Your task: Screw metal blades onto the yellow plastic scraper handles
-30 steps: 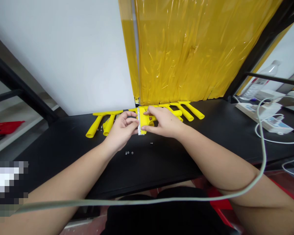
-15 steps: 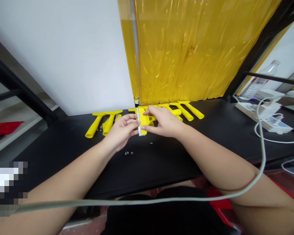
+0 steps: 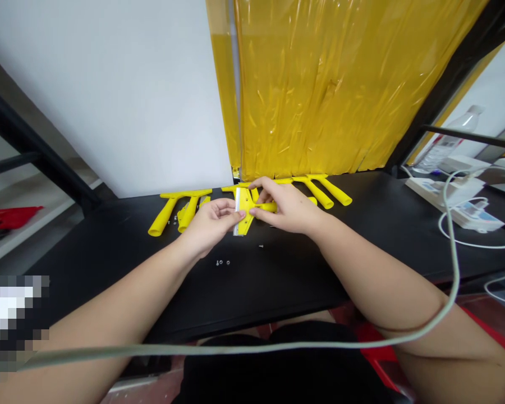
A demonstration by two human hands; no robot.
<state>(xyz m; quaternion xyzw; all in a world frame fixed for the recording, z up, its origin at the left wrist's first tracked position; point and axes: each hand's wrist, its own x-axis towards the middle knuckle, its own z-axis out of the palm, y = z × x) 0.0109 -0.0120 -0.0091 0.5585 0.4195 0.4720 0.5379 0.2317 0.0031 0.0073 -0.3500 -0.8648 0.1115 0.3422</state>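
Observation:
A yellow scraper (image 3: 247, 209) with a pale metal-looking blade along its left edge is held above the black tabletop, its handle pointing right. My left hand (image 3: 212, 224) pinches the blade side, the thumb on the face of the head and the other fingers behind. My right hand (image 3: 288, 205) grips the neck and handle, thumb and fingers closed round it. Small dark dots, holes or screw heads, show on the scraper's face. Below it on the tabletop lie a small screw (image 3: 261, 246) and a few tiny metal pieces (image 3: 221, 262).
Yellow scraper handles (image 3: 163, 217) lie along the back of the black table (image 3: 278, 280), with more handles (image 3: 336, 191) to the right. Behind stand a white panel (image 3: 109, 101) and yellow plastic film (image 3: 320, 90). A pale cable (image 3: 452, 252) loops across the front. Power strips (image 3: 454, 202) sit at right.
My right thumb and fingers have shifted off the scraper's head towards its neck. The head has turned so that more of its face shows. My left hand stays at the blade side.

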